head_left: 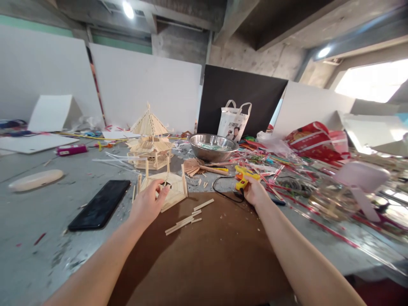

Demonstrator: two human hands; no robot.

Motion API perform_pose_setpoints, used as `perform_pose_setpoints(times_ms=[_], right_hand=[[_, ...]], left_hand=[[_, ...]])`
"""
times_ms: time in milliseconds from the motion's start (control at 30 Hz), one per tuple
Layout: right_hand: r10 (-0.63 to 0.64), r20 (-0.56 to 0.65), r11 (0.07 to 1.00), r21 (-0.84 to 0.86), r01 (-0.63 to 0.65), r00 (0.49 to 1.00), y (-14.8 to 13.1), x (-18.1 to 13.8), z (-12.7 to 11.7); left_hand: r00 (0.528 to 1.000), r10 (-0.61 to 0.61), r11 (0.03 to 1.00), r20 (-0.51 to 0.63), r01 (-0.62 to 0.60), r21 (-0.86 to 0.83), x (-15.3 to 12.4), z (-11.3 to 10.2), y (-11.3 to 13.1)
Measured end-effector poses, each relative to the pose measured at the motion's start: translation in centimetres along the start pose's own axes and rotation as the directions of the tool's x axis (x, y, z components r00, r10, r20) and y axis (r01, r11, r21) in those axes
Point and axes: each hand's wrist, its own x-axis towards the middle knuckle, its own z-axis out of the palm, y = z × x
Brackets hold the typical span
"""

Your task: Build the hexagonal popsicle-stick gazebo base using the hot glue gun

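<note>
My left hand (150, 200) is at the near left side of a low stick-built frame (174, 193) with thin posts standing up from it. Its thumb and forefinger come together around the lower end of a slim wooden stick (167, 173); the other fingers are partly hidden. In my right hand (255, 191) is a yellow hot glue gun (242, 177), held just above the far right edge of the brown board, its black cord (219, 193) looping to the left. Several loose wooden sticks (185, 223) lie on the board between my hands.
A stick-built pavilion (149, 146) with a pointed roof stands behind the frame. Beyond are a metal bowl (213, 153) and white bag (234, 123). A black phone (100, 205) and white oval case (36, 180) lie left. Strips, wrappers and a pink-lidded container (361, 174) crowd the right.
</note>
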Motion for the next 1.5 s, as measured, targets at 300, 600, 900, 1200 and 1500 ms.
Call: perform_pose_setpoints(times_ms=[300,600,900,1200,1500], right_hand=[[0.030,0.014,0.988,-0.150,-0.028,0.999,-6.0,-1.4,-3.6],[0.036,-0.017,0.972,-0.232,-0.039,0.999,-5.2,-0.1,-5.3],[0.174,0.203,0.916,-0.392,-0.083,0.964,0.7,1.5,2.9],[0.051,0.183,0.708,-0.700,0.093,0.982,4.5,5.2,8.7],[-0.316,0.366,0.313,-0.831,0.460,0.875,2.8,2.5,7.4]], left_hand=[[1.000,-0.011,1.000,0.010,0.011,0.015,-0.2,0.2,0.1],[0.998,-0.031,0.999,0.049,0.030,0.025,0.0,0.7,-0.3],[0.997,-0.059,0.998,0.052,0.059,0.013,0.0,0.9,-0.4],[0.997,-0.057,0.998,0.054,0.057,0.005,0.1,0.9,-0.4],[0.887,0.042,0.995,-0.461,-0.077,-0.058,-0.3,-2.2,0.8]])
